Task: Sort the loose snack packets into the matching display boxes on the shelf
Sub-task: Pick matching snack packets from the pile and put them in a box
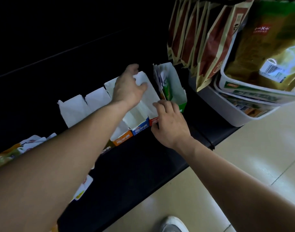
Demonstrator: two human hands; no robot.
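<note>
A row of white display boxes stands on the dark shelf (135,164), with orange (123,138), blue (141,128) and red (153,121) fronts. To their right, a green-fronted box (176,87) holds upright packets (166,87). My left hand (129,88) reaches over the row, and its fingers curl round the white rear flap of the red-fronted box. My right hand (169,122) grips that box's front end, thumb below and fingers on its top edge. Loose snack packets (8,154) lie on the shelf at far left, partly hidden by my left arm, and more packets (82,188) show below it.
Brown and gold bags (193,39) hang above the shelf's right end. A white basket (240,113) holding a big green-gold bag (267,47) sits at the right. Pale floor tiles (243,156) and a white shoe (173,223) lie below the shelf edge. The shelf's back is dark.
</note>
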